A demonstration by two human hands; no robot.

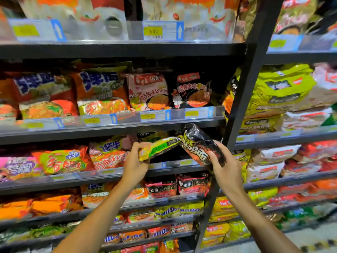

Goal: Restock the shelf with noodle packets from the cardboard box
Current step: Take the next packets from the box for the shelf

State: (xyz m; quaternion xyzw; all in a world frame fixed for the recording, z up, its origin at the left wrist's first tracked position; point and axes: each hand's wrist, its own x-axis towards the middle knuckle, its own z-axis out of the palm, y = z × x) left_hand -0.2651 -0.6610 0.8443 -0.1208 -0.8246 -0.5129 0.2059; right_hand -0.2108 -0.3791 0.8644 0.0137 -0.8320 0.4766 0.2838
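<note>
My left hand point(135, 161) grips a yellow-green noodle packet point(159, 147), held nearly flat at the mouth of the third shelf point(113, 173). My right hand point(225, 166) holds a black-and-orange noodle packet point(197, 144), tilted with its top end up under the shelf above. The two packets touch at their inner ends. Behind them the shelf's right part looks dark, with a green packet point(151, 136) further back. No cardboard box is in view.
Pink and red packets point(109, 154) fill the same shelf on the left. Black packets point(192, 91) stand on the shelf above, red-black ones point(193, 185) below. A dark upright post point(242, 99) splits this bay from the right bay, stacked with yellow-green multipacks point(279, 92).
</note>
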